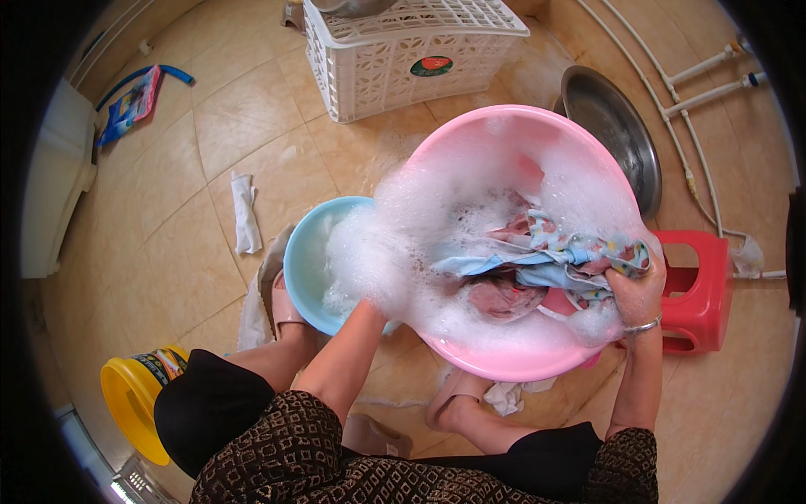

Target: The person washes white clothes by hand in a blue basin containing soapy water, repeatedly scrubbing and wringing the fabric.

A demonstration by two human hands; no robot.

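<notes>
A large pink plastic basin (516,364) full of white suds is tilted towards the left, its right side raised. My right hand (639,283) grips its right rim together with a bunched light-blue patterned cloth (560,258). Dusky-pink fabric (504,296) lies in the foam below that cloth. Thick foam (415,208) spills over the basin's left side into a smaller light-blue basin (296,268). My left hand (385,291) is buried in suds between the two basins, so its fingers and whatever they touch are hidden.
A white plastic crate (378,75) stands beyond the basins. A metal basin (620,142) leans behind the pink one, near white wall pipes (648,88). A red plastic stool (708,290) is at the right, a yellow bucket (129,403) at the lower left. White cloth (245,214) lies on the tiles.
</notes>
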